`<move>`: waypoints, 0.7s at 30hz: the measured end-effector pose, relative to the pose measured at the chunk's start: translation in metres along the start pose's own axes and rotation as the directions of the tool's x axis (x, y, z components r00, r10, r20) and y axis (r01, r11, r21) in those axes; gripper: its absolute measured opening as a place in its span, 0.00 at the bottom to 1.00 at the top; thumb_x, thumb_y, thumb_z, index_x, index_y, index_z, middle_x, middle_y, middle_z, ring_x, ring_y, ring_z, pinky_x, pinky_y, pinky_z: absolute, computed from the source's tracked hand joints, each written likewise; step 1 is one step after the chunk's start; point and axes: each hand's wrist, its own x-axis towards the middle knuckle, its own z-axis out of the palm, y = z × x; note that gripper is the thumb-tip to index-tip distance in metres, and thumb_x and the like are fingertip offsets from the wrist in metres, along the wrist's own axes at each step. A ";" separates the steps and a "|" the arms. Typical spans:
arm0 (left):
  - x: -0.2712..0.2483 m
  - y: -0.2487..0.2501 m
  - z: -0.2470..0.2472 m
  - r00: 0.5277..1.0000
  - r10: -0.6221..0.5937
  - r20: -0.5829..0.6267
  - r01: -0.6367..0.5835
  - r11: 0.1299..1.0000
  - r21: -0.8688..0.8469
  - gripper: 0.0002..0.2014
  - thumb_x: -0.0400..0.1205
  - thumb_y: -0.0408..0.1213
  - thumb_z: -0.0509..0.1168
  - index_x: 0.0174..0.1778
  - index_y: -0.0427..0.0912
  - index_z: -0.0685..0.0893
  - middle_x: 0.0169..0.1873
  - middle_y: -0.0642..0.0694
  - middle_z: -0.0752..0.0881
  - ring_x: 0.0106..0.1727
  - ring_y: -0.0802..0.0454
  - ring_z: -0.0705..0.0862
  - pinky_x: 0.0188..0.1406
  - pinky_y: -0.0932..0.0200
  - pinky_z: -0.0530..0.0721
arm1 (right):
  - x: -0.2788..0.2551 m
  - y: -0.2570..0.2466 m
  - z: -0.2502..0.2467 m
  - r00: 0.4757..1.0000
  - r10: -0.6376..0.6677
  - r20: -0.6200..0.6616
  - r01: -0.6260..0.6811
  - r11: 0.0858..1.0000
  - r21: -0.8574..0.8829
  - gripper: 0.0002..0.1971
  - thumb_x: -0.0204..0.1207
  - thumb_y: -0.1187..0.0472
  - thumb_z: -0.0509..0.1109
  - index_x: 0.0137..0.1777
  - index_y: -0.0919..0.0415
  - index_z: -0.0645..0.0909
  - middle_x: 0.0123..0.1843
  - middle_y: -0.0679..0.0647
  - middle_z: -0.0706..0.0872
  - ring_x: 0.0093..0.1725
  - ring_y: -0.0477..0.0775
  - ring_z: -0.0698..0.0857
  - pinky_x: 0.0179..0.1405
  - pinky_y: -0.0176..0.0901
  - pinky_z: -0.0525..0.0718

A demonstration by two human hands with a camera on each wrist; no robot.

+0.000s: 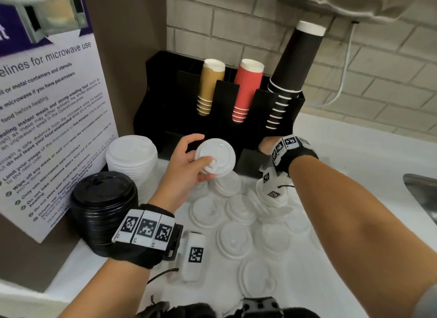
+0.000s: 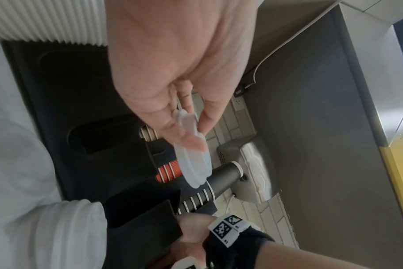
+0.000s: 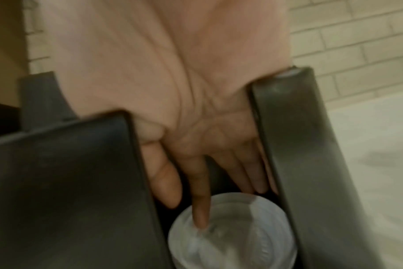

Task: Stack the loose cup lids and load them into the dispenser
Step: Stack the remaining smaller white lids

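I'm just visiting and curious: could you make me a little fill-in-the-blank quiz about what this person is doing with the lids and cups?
1. The left hand holds a ____ lid.
2. The right hand reaches down into a slot of the black ____.
3. Beside the white lid stack stands a stack of ____ lids.
4. Between the tan cups and the black cups stand the ____ cups.

Missing words: white; dispenser; black; red

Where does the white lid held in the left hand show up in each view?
Head: white lid at centre, held by the left hand before the black dispenser.
Left wrist: centre, edge-on, between thumb and fingers.
Right wrist: not visible.
Shared landmark: the red cup stack.
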 end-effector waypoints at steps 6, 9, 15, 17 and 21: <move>-0.002 0.000 -0.002 1.000 0.001 0.017 -0.001 1.000 0.013 0.20 0.82 0.24 0.65 0.60 0.56 0.79 0.40 0.54 0.92 0.43 0.60 0.90 0.33 0.65 0.85 | -0.001 0.000 -0.005 0.996 -0.019 0.089 0.018 1.000 0.003 0.21 0.84 0.59 0.62 0.74 0.66 0.74 0.75 0.62 0.76 0.75 0.63 0.73 0.71 0.49 0.70; -0.004 0.001 -0.002 1.000 -0.005 0.019 0.005 1.000 0.016 0.19 0.82 0.24 0.64 0.59 0.56 0.80 0.39 0.55 0.92 0.42 0.60 0.90 0.33 0.65 0.85 | -0.002 0.004 -0.006 0.998 0.009 0.055 -0.012 0.999 0.045 0.19 0.84 0.60 0.64 0.73 0.63 0.75 0.73 0.57 0.78 0.71 0.61 0.77 0.72 0.46 0.73; -0.005 0.001 0.002 0.999 -0.010 0.032 0.008 0.998 0.055 0.19 0.83 0.26 0.64 0.58 0.58 0.82 0.41 0.53 0.91 0.39 0.59 0.89 0.31 0.63 0.84 | -0.008 -0.007 -0.009 0.999 0.042 -0.029 -0.039 0.995 0.094 0.19 0.85 0.61 0.60 0.71 0.73 0.73 0.73 0.66 0.77 0.62 0.61 0.78 0.52 0.42 0.71; -0.005 -0.001 0.003 1.000 -0.012 0.027 0.010 0.998 0.058 0.21 0.82 0.27 0.65 0.59 0.61 0.81 0.42 0.52 0.91 0.40 0.58 0.89 0.30 0.63 0.84 | -0.015 -0.005 -0.014 0.988 0.088 -0.127 -0.066 0.983 0.169 0.24 0.85 0.61 0.60 0.76 0.73 0.66 0.77 0.67 0.69 0.74 0.65 0.71 0.63 0.46 0.73; -0.003 -0.005 0.006 0.997 -0.025 -0.071 0.029 0.998 0.059 0.17 0.79 0.29 0.71 0.58 0.56 0.80 0.47 0.48 0.90 0.44 0.54 0.89 0.28 0.65 0.83 | -0.043 0.002 -0.020 0.811 0.140 -0.569 0.167 0.875 0.454 0.19 0.79 0.71 0.60 0.69 0.72 0.74 0.71 0.67 0.72 0.64 0.65 0.77 0.48 0.35 0.68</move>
